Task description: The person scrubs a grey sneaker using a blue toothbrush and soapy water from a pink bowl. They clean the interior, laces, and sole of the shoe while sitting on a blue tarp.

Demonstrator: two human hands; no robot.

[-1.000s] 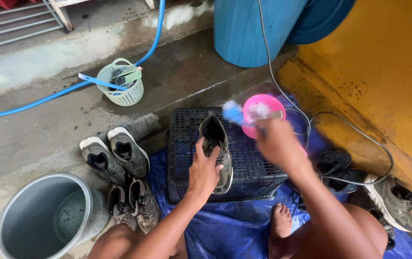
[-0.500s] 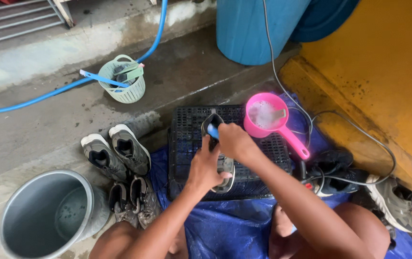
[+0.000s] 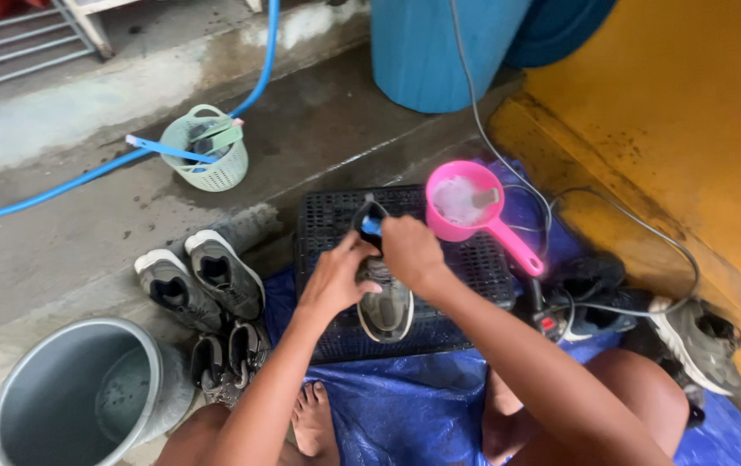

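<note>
While the person sits low on a blue tarp point(image 3: 405, 406), both hands meet over a grey shoe point(image 3: 385, 302) that lies on top of a black plastic crate point(image 3: 327, 233). The left hand point(image 3: 333, 280) is curled around the side of the shoe and holds it against the crate, with the thumb near the opening. The right hand point(image 3: 411, 250) is closed around a small blue brush point(image 3: 371, 227), of which only the tip shows, and this tip is at the heel end of the shoe. A pink dipper point(image 3: 465, 207) with foamy water stands on the crate just beside the right hand, its handle pointing toward the person. Left of the crate a pair of grey sneakers point(image 3: 202, 280) rests on the wet concrete floor, and a second darker pair point(image 3: 224, 358) is just below it, near a grey bucket point(image 3: 69, 406) with some water inside. Farther away a pale green basket point(image 3: 215, 168) stands beside a blue hose point(image 3: 86, 177). On the right, more shoes point(image 3: 690, 332) lie near a yellow wall point(image 3: 690, 129), with a grey cable running over them.
</note>
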